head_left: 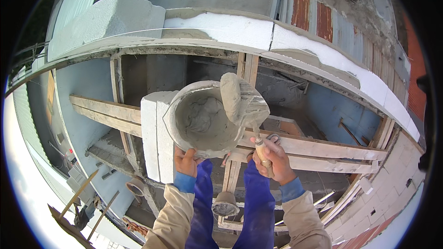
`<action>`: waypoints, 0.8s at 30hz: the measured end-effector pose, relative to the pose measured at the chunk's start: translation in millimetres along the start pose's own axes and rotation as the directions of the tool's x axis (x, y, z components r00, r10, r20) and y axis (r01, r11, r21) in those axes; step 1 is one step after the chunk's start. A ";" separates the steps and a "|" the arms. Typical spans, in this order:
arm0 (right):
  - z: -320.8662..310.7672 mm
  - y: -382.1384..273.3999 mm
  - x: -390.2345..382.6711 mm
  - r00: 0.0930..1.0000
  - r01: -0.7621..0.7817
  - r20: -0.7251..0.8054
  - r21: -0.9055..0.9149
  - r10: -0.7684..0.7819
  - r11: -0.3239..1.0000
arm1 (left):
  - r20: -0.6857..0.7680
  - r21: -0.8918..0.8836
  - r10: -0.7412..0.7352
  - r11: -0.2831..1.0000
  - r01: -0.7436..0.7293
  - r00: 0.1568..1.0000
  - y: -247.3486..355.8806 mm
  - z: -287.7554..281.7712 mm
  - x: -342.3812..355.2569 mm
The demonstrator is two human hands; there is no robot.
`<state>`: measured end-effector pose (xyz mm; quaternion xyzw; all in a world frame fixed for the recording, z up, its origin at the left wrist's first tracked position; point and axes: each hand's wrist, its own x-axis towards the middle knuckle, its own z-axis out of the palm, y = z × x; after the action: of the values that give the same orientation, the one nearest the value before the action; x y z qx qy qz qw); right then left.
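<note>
My left hand [185,160] grips the near rim of a round grey bucket [194,89], its fingers curled over the edge. Wet grey mortar [203,122] lies inside. In my right hand [278,160] is a trowel [256,106], held by its wooden handle. The blade points away from me, over the bucket's right edge. A thick lump of mortar [230,94] sits along the blade's left side. Pale aerated blocks [154,157] stand against the bucket's left side. My palms and part of each grip are hidden.
Wooden beams [323,152] cross beneath me, above an open drop into rooms below. Ahead runs a curved wall top with a pale block [115,20] and white blocks [240,27] edged with mortar. A smaller bucket [225,204] stands low between my legs. Block wall [374,198] rises at right.
</note>
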<state>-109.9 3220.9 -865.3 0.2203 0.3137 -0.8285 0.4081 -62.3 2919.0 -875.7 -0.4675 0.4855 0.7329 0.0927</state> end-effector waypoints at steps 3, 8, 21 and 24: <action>-22.2 -30.1 50.0 0.864 0.298 -0.164 -0.596 -0.476 0.746 | -0.074 -0.041 -0.015 0.999 0.012 0.997 -7.7 -8.9 -13.9; -80.6 -58.9 162.4 0.362 0.277 0.186 -0.957 -0.913 -0.084 | -0.113 0.074 -0.051 0.996 0.059 0.992 -28.5 -31.0 -27.5; -57.0 -41.6 224.5 0.314 0.226 0.352 -0.930 -0.882 -0.291 | -0.088 -0.006 -0.191 0.981 0.192 0.978 -57.4 -27.4 -49.3; -54.5 -38.5 248.8 0.368 0.197 0.348 -0.936 -0.862 -0.293 | -0.071 -0.002 -0.184 0.983 0.184 0.980 -55.9 -16.9 -44.6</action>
<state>-277.0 3143.3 -1045.2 -0.0785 0.9080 -0.3881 -0.1373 5.1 2948.2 -877.6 -0.5361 0.4449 0.7028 0.1440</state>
